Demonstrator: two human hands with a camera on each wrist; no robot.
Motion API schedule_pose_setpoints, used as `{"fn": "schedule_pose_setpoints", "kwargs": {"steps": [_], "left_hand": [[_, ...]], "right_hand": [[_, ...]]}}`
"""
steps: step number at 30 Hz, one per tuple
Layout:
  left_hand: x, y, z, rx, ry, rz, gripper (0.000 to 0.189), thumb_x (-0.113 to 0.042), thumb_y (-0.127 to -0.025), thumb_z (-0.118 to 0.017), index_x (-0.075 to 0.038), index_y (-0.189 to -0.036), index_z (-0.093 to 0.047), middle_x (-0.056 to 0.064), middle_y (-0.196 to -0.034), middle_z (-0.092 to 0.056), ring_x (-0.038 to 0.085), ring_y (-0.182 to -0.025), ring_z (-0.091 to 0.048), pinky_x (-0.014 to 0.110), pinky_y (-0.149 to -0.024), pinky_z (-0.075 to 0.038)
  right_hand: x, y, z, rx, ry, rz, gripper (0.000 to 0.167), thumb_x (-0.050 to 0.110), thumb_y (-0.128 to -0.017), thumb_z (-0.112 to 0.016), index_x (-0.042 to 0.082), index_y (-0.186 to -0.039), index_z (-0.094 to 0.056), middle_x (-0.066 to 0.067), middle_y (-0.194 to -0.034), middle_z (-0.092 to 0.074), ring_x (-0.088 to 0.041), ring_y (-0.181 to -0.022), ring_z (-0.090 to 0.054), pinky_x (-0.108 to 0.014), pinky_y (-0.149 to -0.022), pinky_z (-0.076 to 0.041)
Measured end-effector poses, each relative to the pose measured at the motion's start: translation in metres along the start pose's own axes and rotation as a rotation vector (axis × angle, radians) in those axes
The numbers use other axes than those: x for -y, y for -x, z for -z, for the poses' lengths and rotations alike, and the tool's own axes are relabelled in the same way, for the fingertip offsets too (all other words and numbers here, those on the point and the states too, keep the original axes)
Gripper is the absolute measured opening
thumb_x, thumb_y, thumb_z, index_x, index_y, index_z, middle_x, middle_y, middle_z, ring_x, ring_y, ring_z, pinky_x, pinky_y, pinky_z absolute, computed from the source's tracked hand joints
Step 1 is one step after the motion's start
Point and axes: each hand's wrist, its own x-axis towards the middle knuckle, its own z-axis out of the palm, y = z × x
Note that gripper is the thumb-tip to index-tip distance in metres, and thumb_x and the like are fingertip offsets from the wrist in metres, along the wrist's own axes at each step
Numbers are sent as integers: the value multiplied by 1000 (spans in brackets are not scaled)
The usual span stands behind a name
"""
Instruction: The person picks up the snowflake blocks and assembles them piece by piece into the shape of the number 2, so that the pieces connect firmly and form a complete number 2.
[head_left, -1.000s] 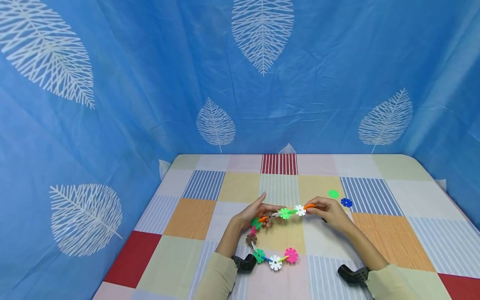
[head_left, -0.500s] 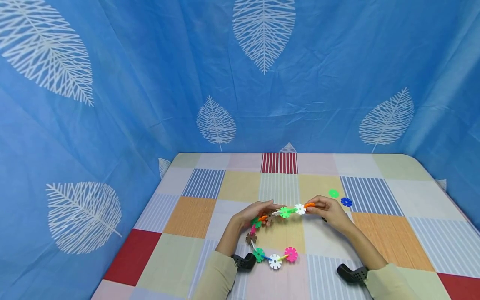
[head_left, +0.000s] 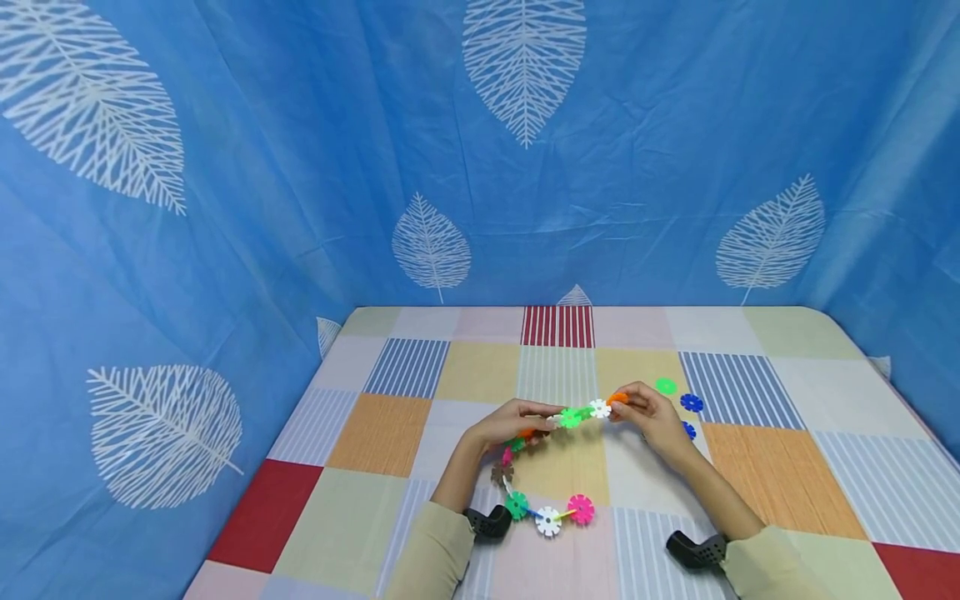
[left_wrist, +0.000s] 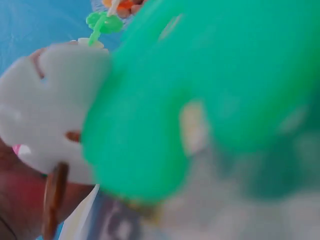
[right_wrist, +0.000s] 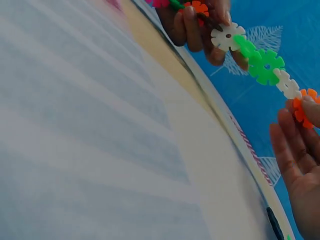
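Note:
A chain of slotted plastic snowflake discs in mixed colours curves between both hands. My right hand (head_left: 656,421) pinches the orange disc (head_left: 618,398) at the chain's far end between thumb and fingers. Beside it come a white disc (head_left: 600,408) and light green discs (head_left: 570,417). Farther left, my left hand (head_left: 501,425) grips the chain, its fingertips at another white disc (right_wrist: 228,37) in the right wrist view. From there the chain hangs round to a green disc (head_left: 517,506), a white one (head_left: 548,522) and a pink end disc (head_left: 581,509). A blurred green disc (left_wrist: 145,125) fills much of the left wrist view.
Loose discs lie on the patchwork tablecloth (head_left: 772,467) past my right hand: a light green one (head_left: 666,386), a blue one (head_left: 692,403) and another blue one (head_left: 688,430), partly hidden by the hand. A blue leaf-print curtain (head_left: 645,167) stands behind and beside the table.
The right hand has risen slightly and turned, tilting the orange end upward and uncovering a second blue disc. The left hand's raised digit has come down onto the chain.

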Motion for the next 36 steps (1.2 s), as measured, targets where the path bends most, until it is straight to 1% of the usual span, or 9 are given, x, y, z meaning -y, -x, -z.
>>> {"fn": "schedule_pose_setpoints", "kwargs": {"steps": [9, 13, 17, 21, 24, 26, 29, 33, 36], "left_hand": [[-5, -5, 13, -44, -158, -20, 24, -14, -87, -64, -6, -110, -67, 2, -101, -67, 11, -70, -58, 26, -60, -50], [-18, -21, 25, -55, -283, -61, 23, -15, -86, -66, -6, -108, -68, 1, -100, -67, 12, -84, -62, 27, -70, -52], [-34, -24, 33, -231, -456, -84, 35, -20, -86, -67, -6, -117, -63, 6, -110, -64, 19, -99, -58, 30, -80, -50], [-52, 5, 26, -502, -742, 125, 63, -34, -80, -71, -7, -132, -49, 17, -124, -52, 32, -108, -52, 42, -81, -48], [-61, 40, 11, -572, -854, 383, 84, -43, -76, -73, -2, -139, -35, 21, -110, -56, 33, -91, -58, 41, -66, -50], [-59, 57, 2, -553, -806, 458, 90, -42, -76, -73, 4, -139, -28, 19, -89, -62, 31, -73, -61, 38, -57, -48], [-49, 68, -4, -485, -644, 432, 86, -32, -80, -72, 7, -138, -23, 9, -58, -58, 23, -48, -57, 32, -51, -45], [-35, 56, 2, -509, -437, 359, 70, -15, -84, -68, 6, -135, -25, 8, -55, -59, 20, -45, -59, 30, -56, -51], [-28, 40, 12, -587, -406, 331, 59, -11, -86, -66, 5, -132, -32, 8, -59, -60, 18, -46, -59, 28, -51, -50]], "right_hand": [[2, 2, 4, 215, 192, -32, 17, 4, -87, -61, -1, -103, -66, -13, -99, -65, -12, -91, -60, -21, -78, -50], [-2, 3, 3, 148, 318, -95, 14, 10, -85, -66, 6, -97, -68, -6, -95, -66, -10, -87, -60, -21, -75, -51], [-4, 3, -2, 23, 498, -87, 8, 14, -82, -70, 14, -90, -67, 1, -84, -64, -8, -72, -53, -20, -62, -47], [-2, 3, -12, -82, 658, -61, 9, 14, -80, -72, 17, -85, -64, 3, -79, -63, -11, -66, -48, -23, -56, -41], [-2, 1, -15, -191, 717, -14, 9, 11, -78, -74, 14, -84, -67, 0, -80, -66, -13, -69, -54, -23, -59, -46], [-3, -1, -15, -258, 711, -11, 8, 10, -78, -74, 12, -84, -69, -2, -78, -67, -13, -68, -57, -22, -57, -47], [-2, -4, -12, -266, 687, -29, 5, 12, -79, -73, 10, -83, -70, -3, -75, -68, -10, -63, -55, -19, -52, -44], [0, -1, -14, -174, 678, -124, 9, 18, -82, -70, 9, -81, -69, -1, -74, -67, -8, -58, -47, -21, -48, -37], [2, 6, -20, -130, 686, -169, 13, 21, -82, -71, 9, -81, -69, 3, -72, -65, -9, -58, -46, -22, -49, -37]]}}
